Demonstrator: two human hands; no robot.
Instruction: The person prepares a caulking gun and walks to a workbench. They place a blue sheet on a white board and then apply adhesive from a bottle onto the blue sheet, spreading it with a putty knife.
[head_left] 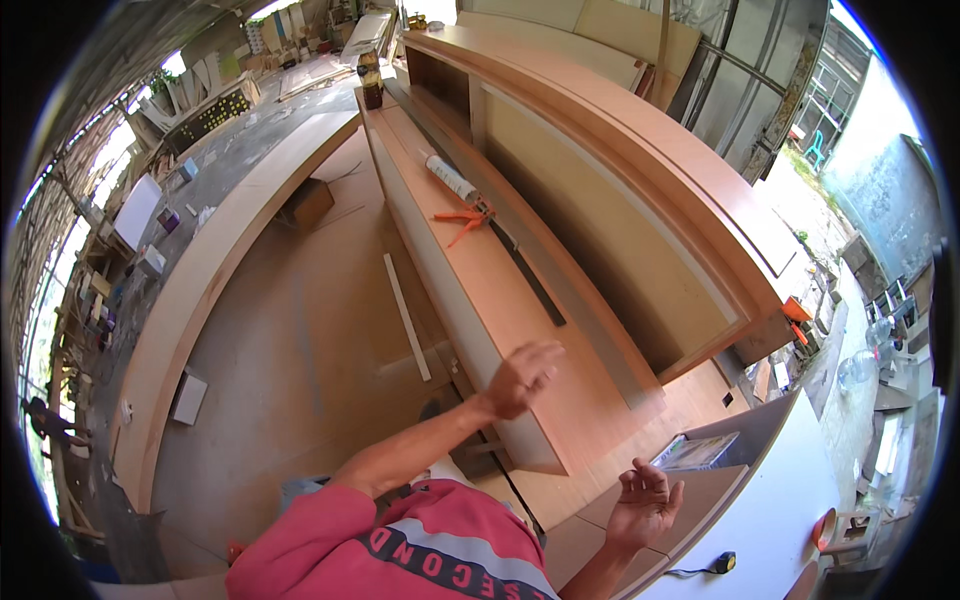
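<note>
My left hand (524,378) hangs over the left edge of the long wooden surface (590,405), close to its near end; its fingers are bunched, and I cannot tell whether they pinch anything or touch the wood. My right hand (645,505) is off past the near right corner, fingers apart and loosely bent, palm bare, beside the white-sided box (775,480). The caulking gun (458,188) lies toward the far end of the surface, its orange handle (462,222) reaching toward the left edge. A dark strip (540,287) lies lengthwise between the gun and the near end.

For good handling here, I judge I should steady the board by its left edge with a flat palm, use light fingers near the corner, and leave the nozzle clear of my sleeve so nothing smears on the bare face. Both hands would do better on opposite edges than bunched at one; the tape measure (722,563) on the box's white side is near my right hand if a check is wanted.

As for writing, big pale capitals run along a dark band on my red shirt (440,560). The gun's pale cartridge (450,177) carries small print, too fine to make out, and the packet (695,450) in the box has a printed cover I cannot read from here
</note>
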